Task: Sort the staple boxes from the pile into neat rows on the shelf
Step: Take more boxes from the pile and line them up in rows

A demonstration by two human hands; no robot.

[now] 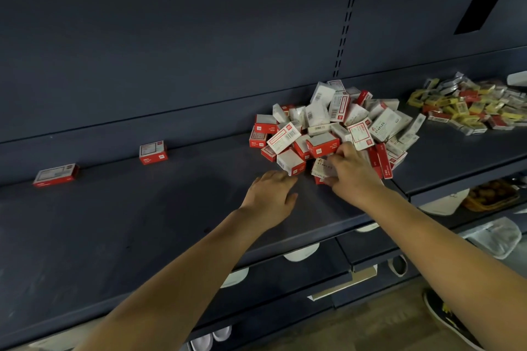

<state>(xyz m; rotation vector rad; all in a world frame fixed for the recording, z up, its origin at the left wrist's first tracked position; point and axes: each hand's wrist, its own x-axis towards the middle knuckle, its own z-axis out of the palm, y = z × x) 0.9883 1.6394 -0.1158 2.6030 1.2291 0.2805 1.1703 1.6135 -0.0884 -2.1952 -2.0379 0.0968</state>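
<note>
Both hands reaching at the pile (336, 125) on the shelf (114, 222).
Right hand (352, 172) is curling its fingers around a staple box (321, 169); left hand (272, 194) is hovering flat, fingers relaxed, holding nothing.

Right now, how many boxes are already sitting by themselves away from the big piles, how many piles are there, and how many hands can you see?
Boxes set apart by the back wall: 2, one far left and one nearer the pile
Piles: 2, the red and white pile and the yellow and red pile
Hands: 2, left hand and right hand
Total: 6
</note>
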